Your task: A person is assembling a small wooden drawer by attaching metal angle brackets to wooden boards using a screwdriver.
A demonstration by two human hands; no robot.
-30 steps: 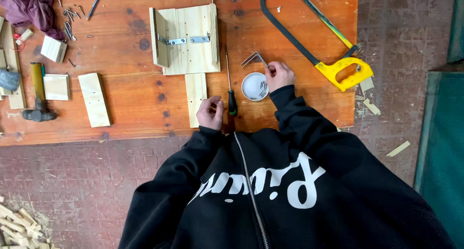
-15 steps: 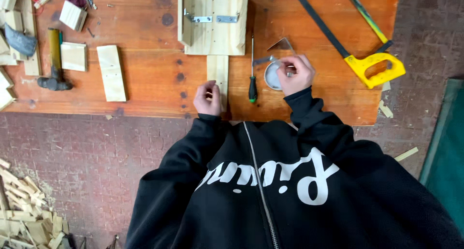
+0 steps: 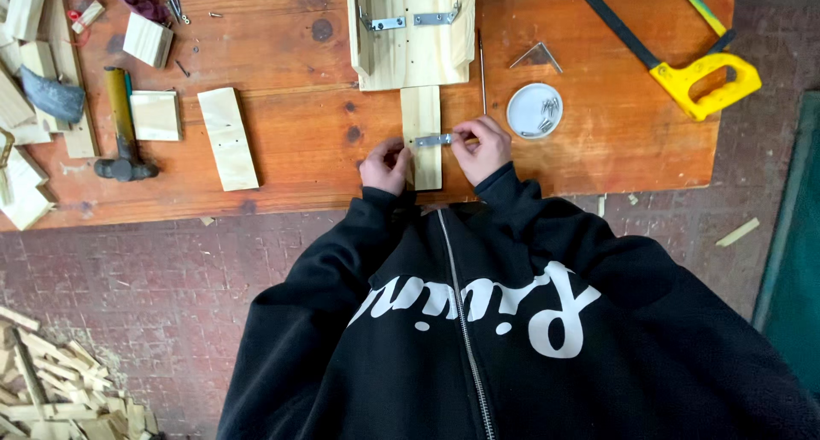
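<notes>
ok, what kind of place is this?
Likely a small woodworking shop. A worn wooden bench holds a hammer, a yellow-handled saw and cut pine blocks; offcuts pile on the brick floor. Both hands, left and right, set a metal bracket on a wood strip.

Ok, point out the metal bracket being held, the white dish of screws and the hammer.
metal bracket [image 3: 434, 139], head view, middle of the strip lying across the narrow wood piece.
white dish [image 3: 523, 114], head view, bare left part of its inside.
hammer [image 3: 125, 168], head view, dark head at the lower end.
</notes>
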